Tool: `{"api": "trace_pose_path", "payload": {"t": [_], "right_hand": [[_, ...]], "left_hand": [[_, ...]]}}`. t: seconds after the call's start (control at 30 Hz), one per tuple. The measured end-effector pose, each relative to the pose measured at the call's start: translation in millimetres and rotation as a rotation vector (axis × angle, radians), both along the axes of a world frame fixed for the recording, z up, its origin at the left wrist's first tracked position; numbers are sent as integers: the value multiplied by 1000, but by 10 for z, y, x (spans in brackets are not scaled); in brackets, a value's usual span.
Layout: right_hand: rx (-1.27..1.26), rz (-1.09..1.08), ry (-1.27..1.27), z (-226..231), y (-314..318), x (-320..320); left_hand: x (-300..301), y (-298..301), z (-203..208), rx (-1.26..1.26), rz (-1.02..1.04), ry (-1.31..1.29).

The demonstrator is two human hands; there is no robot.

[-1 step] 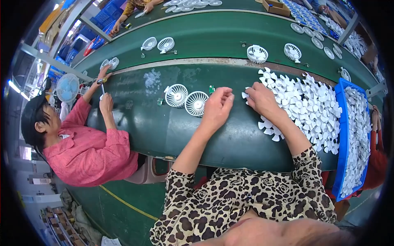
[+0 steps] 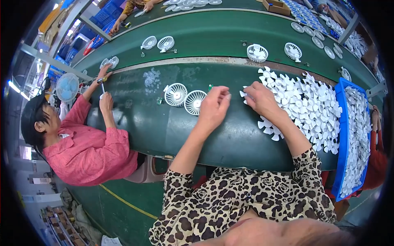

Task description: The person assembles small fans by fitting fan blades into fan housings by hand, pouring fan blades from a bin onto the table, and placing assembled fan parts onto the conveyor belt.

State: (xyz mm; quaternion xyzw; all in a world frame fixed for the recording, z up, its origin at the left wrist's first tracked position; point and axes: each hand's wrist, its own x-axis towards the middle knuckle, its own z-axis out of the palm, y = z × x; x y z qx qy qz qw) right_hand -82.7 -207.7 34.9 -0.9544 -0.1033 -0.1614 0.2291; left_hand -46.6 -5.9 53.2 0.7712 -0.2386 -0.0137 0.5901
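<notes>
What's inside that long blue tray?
The blue tray holds a big heap of white fan blades. They cover its bottom, so anything underneath can't be seen.

No legible lettering (or numbers)

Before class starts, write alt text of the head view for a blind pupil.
Right hand holding a white fan blade beside a pile of blades, left hand near two round white fan housings, at a green work surface; a co-worker in pink sits at left.
</notes>
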Motion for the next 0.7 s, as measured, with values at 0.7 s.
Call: {"api": "trace_pose_path", "payload": {"t": [0.7], "right_hand": [[-107,162,227,-3,369,-533]], "left_hand": [[137,385,-301,627,297,15]]}}
